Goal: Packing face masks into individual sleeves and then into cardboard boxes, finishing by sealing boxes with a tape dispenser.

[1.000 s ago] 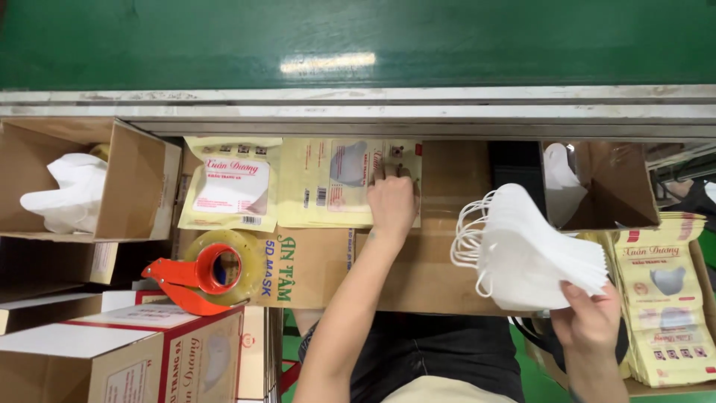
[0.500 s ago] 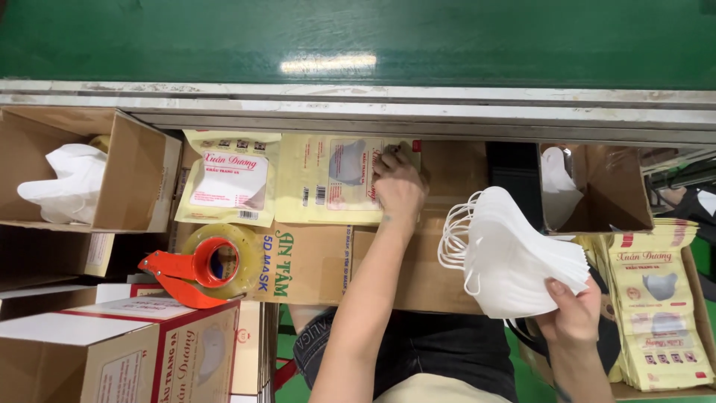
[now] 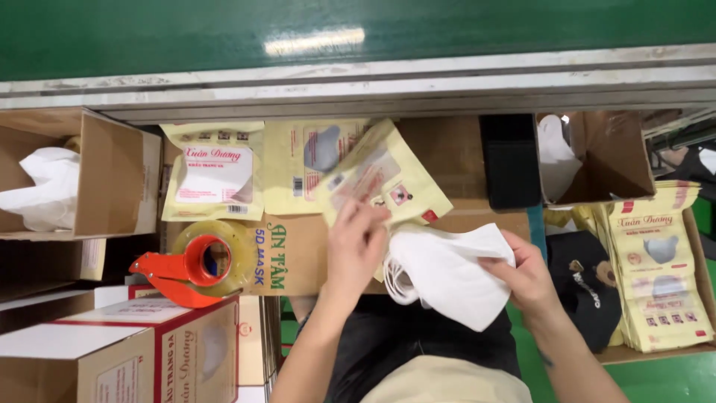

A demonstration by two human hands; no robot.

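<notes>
Left hand (image 3: 356, 242) is closed in a pinch on a yellow pouch (image 3: 384, 179), fingers at its lower edge, pouch lifted and tilted off the cardboard box (image 3: 294, 254) that serves as work surface; the grip near the edge probably keeps the mouth reachable, though whether the mouth is open cannot be told. Right hand (image 3: 531, 277) is closed around a stack of white masks (image 3: 447, 272), thumb on top and fingers under, stack held flat and together so it stays one bundle; its ear loops (image 3: 395, 280) hang out on the left side, just beside the left hand. Stack sits right below the pouch, touching or nearly touching it; exact contact cannot be told.

More flat yellow pouches (image 3: 302, 160) lie on the box under the lifted one, with a filled pack (image 3: 214, 179) to their left; an orange tape dispenser (image 3: 190, 269) with clear tape rests on the box's left corner, within easy reach. An open carton (image 3: 97, 175) at far left holds loose white material (image 3: 41, 190). Another pile of printed pouches (image 3: 660, 269) lies at right in a tray, beside a dark cap (image 3: 589, 280). A green conveyor belt (image 3: 358, 30) runs across the top.
</notes>
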